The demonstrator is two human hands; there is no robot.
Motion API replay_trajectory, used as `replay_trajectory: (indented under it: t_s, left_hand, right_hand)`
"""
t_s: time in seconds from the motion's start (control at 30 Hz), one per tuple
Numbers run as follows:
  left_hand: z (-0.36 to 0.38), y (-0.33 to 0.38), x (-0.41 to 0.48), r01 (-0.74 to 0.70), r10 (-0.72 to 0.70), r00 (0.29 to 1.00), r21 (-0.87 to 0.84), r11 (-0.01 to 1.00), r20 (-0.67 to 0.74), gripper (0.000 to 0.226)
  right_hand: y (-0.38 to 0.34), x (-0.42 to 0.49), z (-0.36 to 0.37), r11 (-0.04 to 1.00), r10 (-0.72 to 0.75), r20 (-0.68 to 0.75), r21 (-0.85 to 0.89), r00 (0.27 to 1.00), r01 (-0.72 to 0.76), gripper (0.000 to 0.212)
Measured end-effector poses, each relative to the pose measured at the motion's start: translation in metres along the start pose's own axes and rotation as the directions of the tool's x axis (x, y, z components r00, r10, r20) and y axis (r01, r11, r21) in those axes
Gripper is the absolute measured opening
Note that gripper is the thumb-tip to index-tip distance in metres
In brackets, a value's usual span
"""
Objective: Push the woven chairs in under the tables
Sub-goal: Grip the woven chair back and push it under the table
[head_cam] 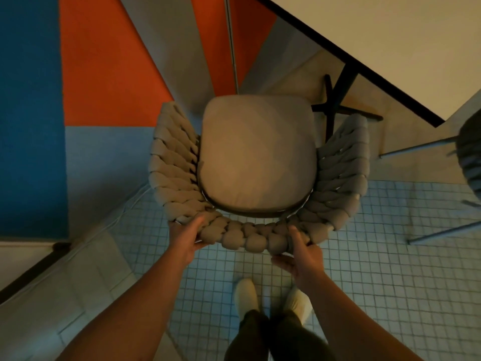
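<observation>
Hands: my left hand (188, 238) and right hand (303, 252) clasp the woven chair (257, 162) backrest; chair stands left of the table (385, 40). I'd swing it right, then push evenly.

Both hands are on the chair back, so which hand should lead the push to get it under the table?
Left, probably. The table lies ahead and to the right of the woven chair, so pushing from the left hand would swing it that way, while the right hand steadies.
</observation>
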State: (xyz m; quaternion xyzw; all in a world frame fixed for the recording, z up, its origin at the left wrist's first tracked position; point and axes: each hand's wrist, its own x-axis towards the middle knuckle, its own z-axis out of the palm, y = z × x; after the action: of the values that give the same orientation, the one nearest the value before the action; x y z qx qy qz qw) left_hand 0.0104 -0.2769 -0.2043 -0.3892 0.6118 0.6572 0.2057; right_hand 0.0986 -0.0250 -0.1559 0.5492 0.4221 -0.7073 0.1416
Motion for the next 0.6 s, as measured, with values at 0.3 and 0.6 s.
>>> replay_trajectory:
  t_s: [0.3,0.6]
  left_hand:
    - [-0.004,-0.009,-0.011,-0.128,0.124,0.982,-0.019,0.992,-0.141,0.078]
    - [-0.006,0.010,0.009,-0.010,-0.017,0.993,-0.231,0.973,-0.115,0.071]
  right_hand:
    - [-0.019,-0.001,-0.033,-0.093,-0.682,0.387,-0.888,0.620,0.451,0.045]
    - [-0.053,0.027,0.011,-0.514,0.041,0.651,-0.637,0.758,0.575,0.089]
